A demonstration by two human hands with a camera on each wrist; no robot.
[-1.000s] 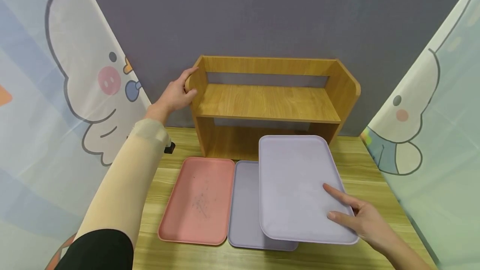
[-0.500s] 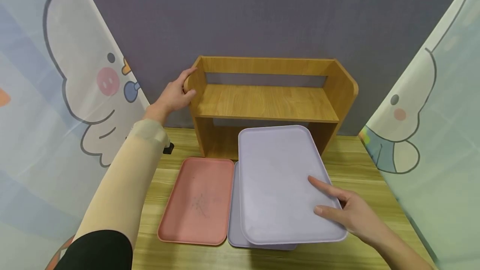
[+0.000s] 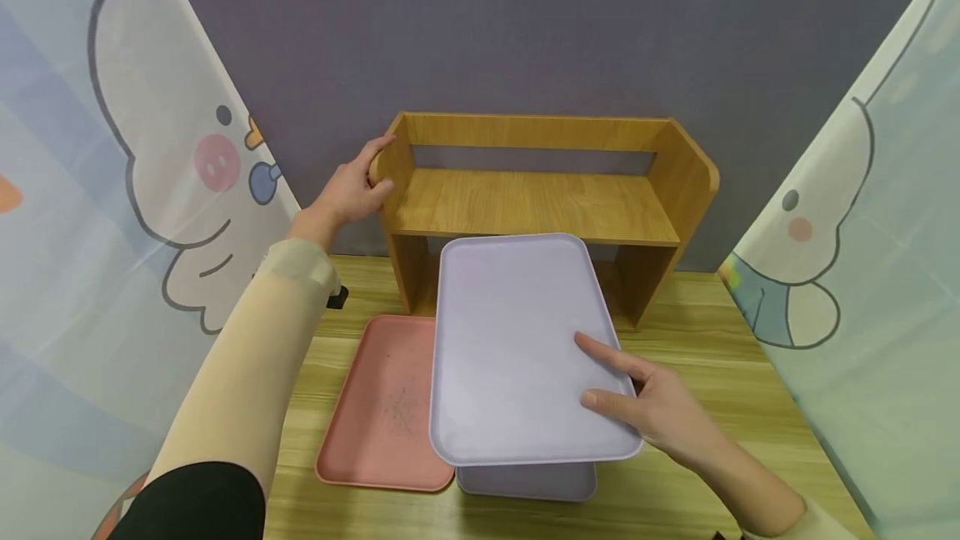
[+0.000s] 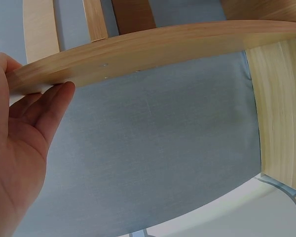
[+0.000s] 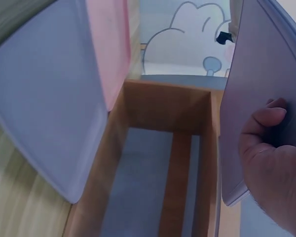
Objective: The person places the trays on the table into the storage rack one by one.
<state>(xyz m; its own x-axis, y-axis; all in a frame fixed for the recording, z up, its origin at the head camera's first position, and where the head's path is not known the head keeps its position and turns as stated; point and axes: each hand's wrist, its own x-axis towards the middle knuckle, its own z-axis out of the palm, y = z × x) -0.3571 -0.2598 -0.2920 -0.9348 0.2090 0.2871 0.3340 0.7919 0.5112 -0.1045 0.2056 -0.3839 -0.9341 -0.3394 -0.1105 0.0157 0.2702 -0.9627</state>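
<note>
A flat lavender tray (image 3: 517, 340) is held up by my right hand (image 3: 667, 415), thumb and index finger on its upper face at the right edge, other fingers beneath. Its far edge overlaps the front of the wooden shelf (image 3: 536, 202) in the head view. My left hand (image 3: 348, 192) grips the shelf's left side panel; the left wrist view shows its fingers curled round that panel (image 4: 148, 54). Below the held tray, mostly hidden, another lavender tray (image 3: 528, 486) lies on the table. In the right wrist view, the held tray (image 5: 261, 64) stands apart from the lower one (image 5: 49, 94).
A pink tray (image 3: 390, 415) with dark specks lies left of the lower lavender tray, in front of the shelf. The two-level shelf stands at the back of the wood-grain table (image 3: 712, 340), against a grey wall (image 3: 540, 23). Printed cartoon sheets (image 3: 67, 315) hang at both sides.
My right hand has carried the lavender tray leftward and slightly farther forward, so it now covers most of the lower lavender tray. My left hand stays on the shelf's side panel.
</note>
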